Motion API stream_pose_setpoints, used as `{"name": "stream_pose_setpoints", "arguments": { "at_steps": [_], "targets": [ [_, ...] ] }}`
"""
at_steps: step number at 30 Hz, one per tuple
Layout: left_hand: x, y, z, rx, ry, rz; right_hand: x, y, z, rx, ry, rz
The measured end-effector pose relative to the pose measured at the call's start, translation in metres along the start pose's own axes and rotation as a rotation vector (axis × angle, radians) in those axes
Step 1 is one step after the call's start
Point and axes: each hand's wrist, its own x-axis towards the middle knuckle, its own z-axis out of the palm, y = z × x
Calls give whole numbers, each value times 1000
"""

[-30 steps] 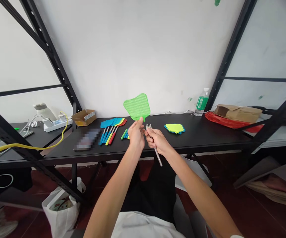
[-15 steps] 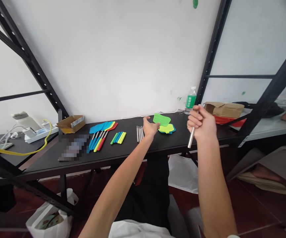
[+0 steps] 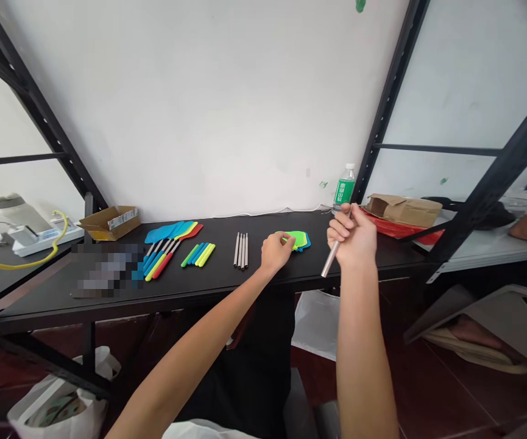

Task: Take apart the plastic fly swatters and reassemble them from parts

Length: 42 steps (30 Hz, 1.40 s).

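Observation:
My right hand (image 3: 352, 235) is raised above the table's front edge, its fingers wrapped round a silver metal rod (image 3: 331, 259) that points down to the left. At the left edge of a small stack, my left hand (image 3: 276, 251) pinches a green fly swatter head (image 3: 297, 236). Blue fly swatter heads (image 3: 307, 244) show beneath the green. Left of that hand lie several more metal rods (image 3: 241, 251) side by side. Beyond them are short green, blue and yellow handles (image 3: 198, 255), then several assembled fly swatters (image 3: 172, 244) with blue, yellow and red heads.
A water bottle (image 3: 344, 188) stands at the back near the rack post. An open cardboard box (image 3: 110, 224) and a blurred-out item (image 3: 108, 271) lie on the left. A brown paper package (image 3: 404, 210) rests at right. A power strip (image 3: 48, 239) with cables is far left.
My left hand has lowered the green fly swatter head from above the stack onto it. The right hand still grips the rod, now tilted more. The view has shifted right.

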Motion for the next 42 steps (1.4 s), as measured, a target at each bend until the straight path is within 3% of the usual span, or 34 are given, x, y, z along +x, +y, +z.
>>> {"name": "stream_pose_setpoints", "arguments": {
  "at_steps": [4,6,9,14,20,25,28,31,36,42],
  "targets": [
    [-47,15,-14,-361,-327,104,9,27,5,-91,36,-36],
    [-73,18,-22,-364,-421,133,11,41,8,-156,26,-70],
    [-102,15,-31,-274,-328,207,11,63,15,-237,-9,-59],
    [-121,2,-32,-226,-138,153,10,94,19,-350,-64,-10],
    [-109,1,-44,-280,-3,89,7,111,12,-519,-120,107],
    [-92,-12,-73,-157,93,6,0,120,12,-863,-342,275],
    [-92,-24,-83,-50,58,-1,0,126,9,-974,-387,272],
    [-98,-34,-96,78,68,3,6,130,0,-1067,-303,162],
    [-102,-58,-147,295,198,-66,20,136,-25,-1420,-148,66],
    [-101,-104,-233,617,401,-282,17,158,-28,-1827,-207,-26]
  ]
}}
